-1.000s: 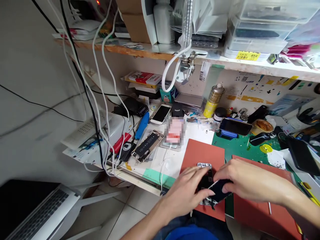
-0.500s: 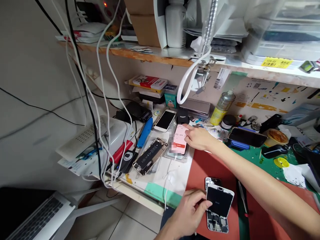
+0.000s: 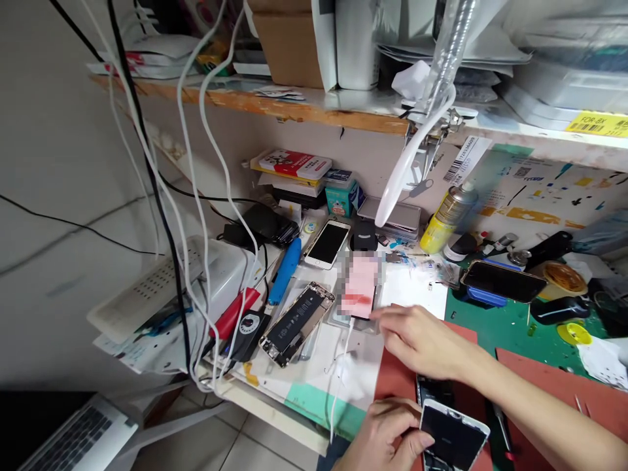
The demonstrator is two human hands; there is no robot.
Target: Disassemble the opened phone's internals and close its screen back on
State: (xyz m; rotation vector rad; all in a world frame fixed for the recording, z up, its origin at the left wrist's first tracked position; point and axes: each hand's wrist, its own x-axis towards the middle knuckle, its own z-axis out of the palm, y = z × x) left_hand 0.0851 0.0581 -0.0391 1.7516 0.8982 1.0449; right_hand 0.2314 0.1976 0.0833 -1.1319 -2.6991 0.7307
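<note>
Low in the view, my left hand (image 3: 390, 432) pinches the edge of a white-framed phone screen (image 3: 454, 437), which stands tilted up from an opened phone body (image 3: 439, 390). The body shows only in part behind the screen and my right arm. My right hand (image 3: 417, 335) holds nothing, its fingers stretched out. Its index fingertip is by the lower right corner of a lit phone (image 3: 362, 281) with a pink, partly blurred display; whether it touches cannot be told. A white cable (image 3: 342, 366) runs from that phone's lower end.
An opened phone with battery (image 3: 297, 323), a white phone (image 3: 328, 243) and a blue tool (image 3: 286, 271) lie at left. A yellow spray can (image 3: 449, 218) stands at the back. A white lamp (image 3: 417, 154) hangs under the shelf (image 3: 343, 118). A screwdriver (image 3: 503, 428) lies at right.
My right hand has drawn back from the lit phone's upper right side to near its lower corner. My left hand still holds the screen. The view has shifted slightly.
</note>
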